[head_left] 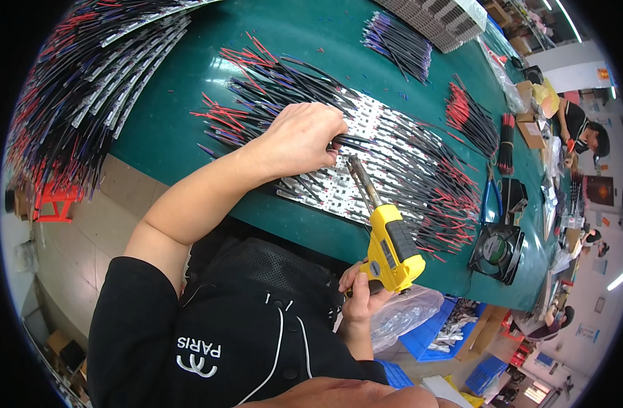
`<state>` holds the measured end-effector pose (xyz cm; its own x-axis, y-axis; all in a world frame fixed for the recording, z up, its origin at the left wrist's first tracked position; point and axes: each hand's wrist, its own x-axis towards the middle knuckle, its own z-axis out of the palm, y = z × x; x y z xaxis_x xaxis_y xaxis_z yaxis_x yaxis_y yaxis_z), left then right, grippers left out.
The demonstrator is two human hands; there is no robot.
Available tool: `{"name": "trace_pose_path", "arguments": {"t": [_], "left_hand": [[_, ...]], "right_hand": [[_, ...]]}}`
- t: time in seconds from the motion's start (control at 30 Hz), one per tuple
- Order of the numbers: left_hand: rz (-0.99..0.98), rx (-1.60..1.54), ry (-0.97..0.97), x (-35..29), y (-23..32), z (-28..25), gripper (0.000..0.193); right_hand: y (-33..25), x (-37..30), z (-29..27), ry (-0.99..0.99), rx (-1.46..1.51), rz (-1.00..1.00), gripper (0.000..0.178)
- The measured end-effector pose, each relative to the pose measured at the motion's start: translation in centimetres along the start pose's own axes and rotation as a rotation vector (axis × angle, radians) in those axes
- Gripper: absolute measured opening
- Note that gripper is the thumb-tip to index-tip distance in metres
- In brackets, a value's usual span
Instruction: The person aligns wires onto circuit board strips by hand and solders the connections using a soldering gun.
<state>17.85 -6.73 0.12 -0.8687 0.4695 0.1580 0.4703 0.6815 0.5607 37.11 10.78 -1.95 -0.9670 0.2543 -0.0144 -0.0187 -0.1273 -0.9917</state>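
Across the table lie rows of white strips (345,183) with black wires, many with red or purple ends, fanning out to both sides. Over the strips, my left hand (305,136) is closed with its fingertips pinched on a black wire (352,141). My right hand (362,299), at the table's near edge, grips the handle of a yellow soldering gun (393,248). Its long metal tip slants up over the strips and ends just right of my left fingers. Whether the tip touches a wire I cannot tell.
More wired strips (114,88) are heaped at far left. Wire bundles (396,46) (471,115) and stacked pale strips (437,20) stand at the back. Blue-handled pliers (490,197) and a black fan (497,251) lie right. Below are a blue bin (434,333) and red stool (55,202). Other people work at far right.
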Motion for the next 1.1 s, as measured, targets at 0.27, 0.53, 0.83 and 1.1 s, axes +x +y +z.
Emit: {"name": "trace_pose_path", "arguments": {"t": [0.27, 0.53, 0.83, 1.1], "left_hand": [[0.054, 0.015, 0.043, -0.1, -0.1, 0.2, 0.025], [0.034, 0.023, 0.033, -0.2, -0.1, 0.2, 0.024], [0.082, -0.257, -0.028, 0.0, -1.7, -0.7, 0.012], [-0.028, -0.364, 0.636, -1.2, -1.3, -5.1, 0.016]], "right_hand": [[0.0, 0.0, -0.1, -0.003, -0.019, -0.046, 0.038], [0.1, 0.2, -0.5, -0.001, 0.067, -0.134, 0.056], [0.4, -0.2, -0.7, -0.010, 0.038, -0.128, 0.055], [-0.3, -0.1, -0.8, 0.048, 0.045, -0.155, 0.054]]}}
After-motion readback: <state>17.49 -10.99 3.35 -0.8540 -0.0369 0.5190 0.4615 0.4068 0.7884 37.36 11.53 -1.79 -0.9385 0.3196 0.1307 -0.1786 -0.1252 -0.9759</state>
